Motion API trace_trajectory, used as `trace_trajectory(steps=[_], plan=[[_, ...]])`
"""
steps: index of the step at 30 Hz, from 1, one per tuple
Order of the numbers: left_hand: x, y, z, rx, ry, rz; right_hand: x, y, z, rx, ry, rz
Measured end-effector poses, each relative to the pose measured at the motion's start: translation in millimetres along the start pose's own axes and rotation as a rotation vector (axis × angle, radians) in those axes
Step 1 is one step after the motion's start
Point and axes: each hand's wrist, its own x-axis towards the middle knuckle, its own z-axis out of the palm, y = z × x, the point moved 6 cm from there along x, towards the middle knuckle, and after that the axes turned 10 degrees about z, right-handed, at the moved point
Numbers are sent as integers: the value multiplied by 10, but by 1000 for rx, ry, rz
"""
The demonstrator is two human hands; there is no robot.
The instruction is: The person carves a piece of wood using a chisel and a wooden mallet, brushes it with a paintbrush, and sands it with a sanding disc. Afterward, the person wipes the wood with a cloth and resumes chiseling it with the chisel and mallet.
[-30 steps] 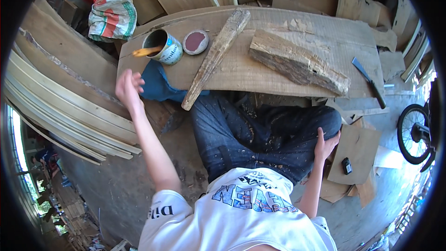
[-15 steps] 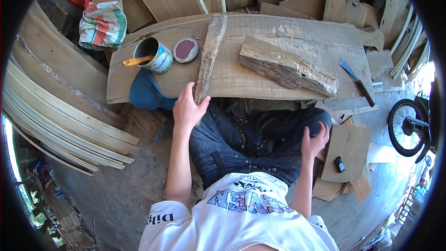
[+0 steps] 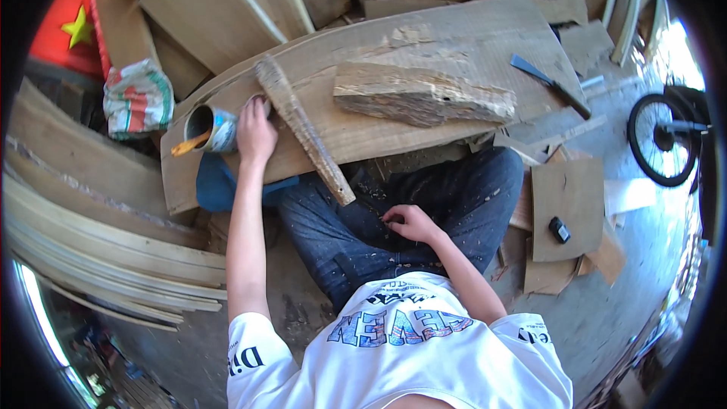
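My left hand (image 3: 256, 130) lies on the wide curved board (image 3: 454, 38), between an open tin can (image 3: 212, 129) with a yellow-handled tool in it and a long rough stick (image 3: 303, 129). Its palm faces down, and whatever is beneath it is hidden. The stick lies slantwise over the board's near edge. A thick rough wood block (image 3: 424, 95) rests on the board to the right. My right hand (image 3: 409, 221) sits on my jeans-clad thigh, fingers curled, with nothing seen in it.
A blue cloth (image 3: 216, 185) hangs under the board by my left arm. A blue-handled blade (image 3: 549, 83) lies at the board's right end. Stacked planks (image 3: 98, 242) fill the left, a printed sack (image 3: 136, 98) sits behind the can, and board offcuts (image 3: 568, 197) and a bicycle wheel (image 3: 663, 140) are on the right.
My left hand went from the stick's near end up to the spot beside the can, covering the round lid there. My right hand shifted inward along my thigh. The view tilted.
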Motion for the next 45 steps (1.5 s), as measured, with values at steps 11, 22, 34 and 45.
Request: trace_trajectory(steps=[11, 22, 34, 45], plan=[[-185, 1806, -851, -1495, 14, -706, -225, -1301, -686, 864, 0, -54], [112, 2535, -1051, -653, -33, 205, -102, -1352, -874, 744, 313, -179], [1336, 1952, 51, -495, 190, -16, 77, -1174, -2796, -560, 1338, -277], [1522, 1978, 87, -477, 154, -33, 79, -1196, -2823, -499, 1450, -321]])
